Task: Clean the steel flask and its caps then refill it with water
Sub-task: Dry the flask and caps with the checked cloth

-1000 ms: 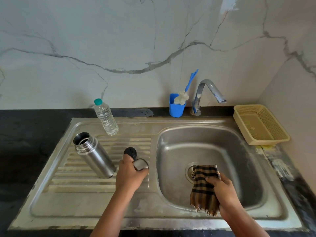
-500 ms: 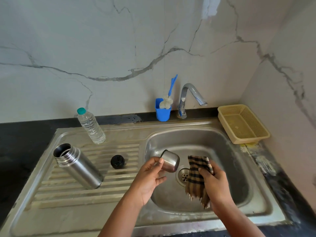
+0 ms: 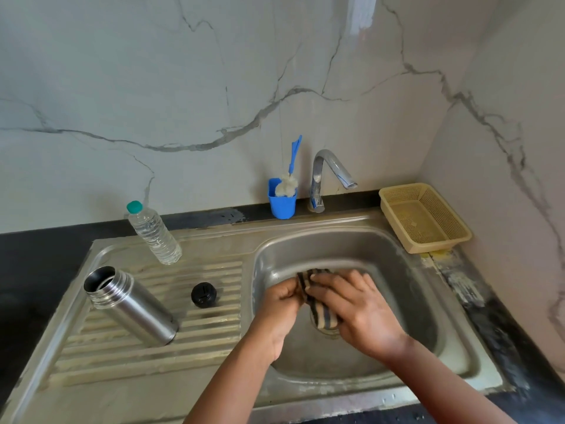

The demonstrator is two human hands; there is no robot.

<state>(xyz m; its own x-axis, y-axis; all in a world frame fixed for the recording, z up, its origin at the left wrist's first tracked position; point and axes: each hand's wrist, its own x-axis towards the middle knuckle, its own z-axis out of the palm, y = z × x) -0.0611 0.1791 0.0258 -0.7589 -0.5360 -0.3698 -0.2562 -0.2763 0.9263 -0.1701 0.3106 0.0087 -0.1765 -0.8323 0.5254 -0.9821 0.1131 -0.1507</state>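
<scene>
The open steel flask (image 3: 131, 306) stands on the ribbed drainboard (image 3: 146, 350), with a black inner cap (image 3: 204, 294) lying to its right. Over the sink basin (image 3: 397, 301) both hands meet. My left hand (image 3: 279, 304) is curled round the steel cup cap, which the cloth and fingers hide from view. My right hand (image 3: 357, 313) presses a checked brown cloth (image 3: 318, 301) against that cap. The cloth wraps between the two hands.
A clear water bottle (image 3: 153, 234) with a green cap stands at the back of the drainboard. A blue holder with a bottle brush (image 3: 282, 194), the tap (image 3: 330, 175) and a yellow basket (image 3: 425, 217) line the back and right.
My left hand lifted the steel cap from the drainboard and carried it over the basin. My right hand brought the cloth onto it, and both hands now close together.
</scene>
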